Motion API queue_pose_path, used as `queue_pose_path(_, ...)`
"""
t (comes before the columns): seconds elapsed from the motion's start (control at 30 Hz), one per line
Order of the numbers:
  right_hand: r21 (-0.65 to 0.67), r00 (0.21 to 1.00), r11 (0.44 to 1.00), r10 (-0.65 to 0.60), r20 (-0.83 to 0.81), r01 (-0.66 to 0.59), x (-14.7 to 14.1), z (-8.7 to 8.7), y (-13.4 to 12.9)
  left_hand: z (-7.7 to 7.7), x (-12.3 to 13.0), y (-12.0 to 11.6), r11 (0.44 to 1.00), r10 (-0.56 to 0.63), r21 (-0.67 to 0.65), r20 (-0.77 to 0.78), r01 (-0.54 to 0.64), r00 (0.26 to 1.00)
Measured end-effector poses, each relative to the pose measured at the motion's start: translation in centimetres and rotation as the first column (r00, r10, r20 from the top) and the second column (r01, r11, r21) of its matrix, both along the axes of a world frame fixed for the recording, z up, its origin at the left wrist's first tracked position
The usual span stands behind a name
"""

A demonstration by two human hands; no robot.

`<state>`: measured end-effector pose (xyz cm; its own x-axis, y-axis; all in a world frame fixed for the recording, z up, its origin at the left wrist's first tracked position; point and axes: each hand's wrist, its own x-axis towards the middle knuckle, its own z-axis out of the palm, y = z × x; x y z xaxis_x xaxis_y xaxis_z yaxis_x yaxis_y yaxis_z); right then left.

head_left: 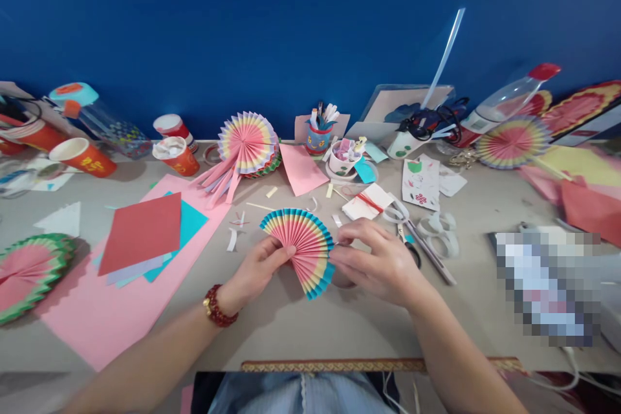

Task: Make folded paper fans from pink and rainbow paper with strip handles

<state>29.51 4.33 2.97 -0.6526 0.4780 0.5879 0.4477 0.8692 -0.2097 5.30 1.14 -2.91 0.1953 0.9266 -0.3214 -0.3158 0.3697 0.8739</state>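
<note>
A pleated paper fan, pink in the middle with yellow and blue bands at its rim, is spread in roughly a half circle above the table. My left hand pinches it at the inner point where the folds meet, thumb on top. My right hand is at the fan's right edge, its fingers closed around the blue rim; the fingertips are partly hidden. Black-handled scissors lie just behind my right hand, partly covered by it.
Pink sheets and a red square lie at left. Paper cups, finished paper rosettes and a bottle line the blue wall. Tape rolls and a grey stick are at right.
</note>
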Motion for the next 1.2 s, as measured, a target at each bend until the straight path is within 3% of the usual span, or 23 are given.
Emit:
queue_pose_path(0.17,-0.049,1.0,0.999,0.008,0.0,-0.008,0.0,-0.42,0.18,-0.29,-0.08,0.05,0.999,0.014,0.033,-0.02,-0.013,1.0)
queue_pose_path(0.5,-0.011,1.0,1.0,-0.007,-0.02,0.006,-0.2,-0.22,0.11,-0.78,-0.18,0.14,0.998,0.021,0.053,0.008,-0.021,1.0)
queue_pose_path(0.77,-0.003,0.998,1.0,0.022,-0.053,-0.022,-0.26,-0.48,0.1,-0.19,-0.04,0.08,0.998,0.037,0.056,0.004,-0.037,0.999)
queue_pose_path(1.2,-0.018,0.999,0.999,-0.032,0.004,0.032,-0.73,-0.58,0.02,0.0,0.03,0.12,0.998,0.023,0.067,-0.014,-0.022,1.0)
